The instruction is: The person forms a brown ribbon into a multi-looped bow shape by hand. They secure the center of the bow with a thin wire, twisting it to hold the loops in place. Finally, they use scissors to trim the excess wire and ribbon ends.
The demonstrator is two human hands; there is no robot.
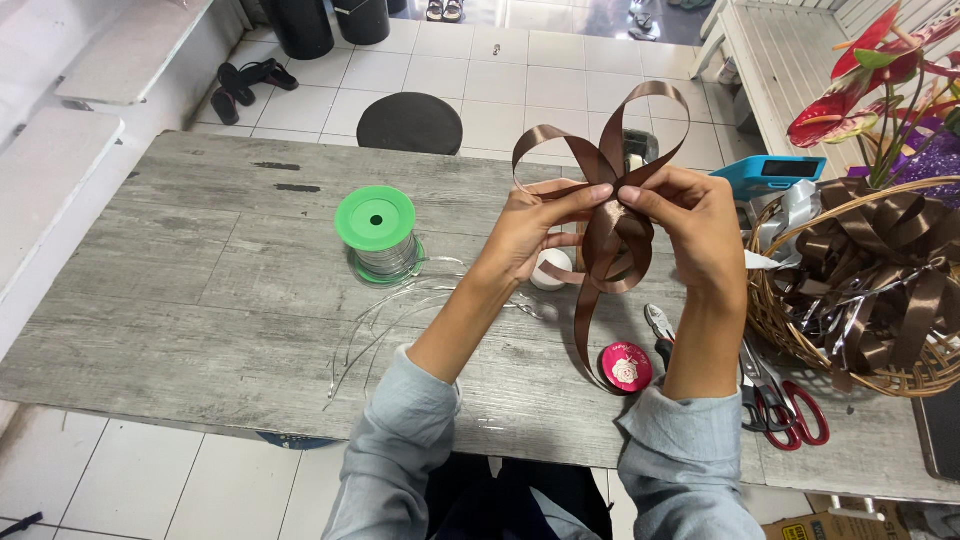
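- A brown satin ribbon bow (606,190) is held above the grey wooden surface (200,300), roughly mid-frame, raised clear of it.
- The left hand (535,225) is closed in a pinch on the bow's centre from the left, thumb and fingertips pressed at the crossing of the loops.
- The right hand (695,225) is closed on the same centre from the right, fingers curled, thumb on the front of the knot point.
- Two loops are spread upward; further loops and a long tail (583,330) hang down toward the surface.
- Judged best practice: the centre pinch should be kept tight so loops are not slipped; each loop should be matched in size and turned shiny side out before binding.
- A green spool of thin clear line (377,235) is stood left of the hands, loose strands (385,320) trailing from it.
- A woven basket (800,330) is set at right, filled with finished brown bows (890,260) and silver ribbon; red flowers (860,90) are seen above it, whether inside it cannot be told.
- A pink round tin (627,367) is lying shut below the bow; contents not visible.
- Red-handled scissors (790,405) and pliers (658,330) are lying beside the basket.
- A small white round object (551,270) is partly hidden behind the left wrist.
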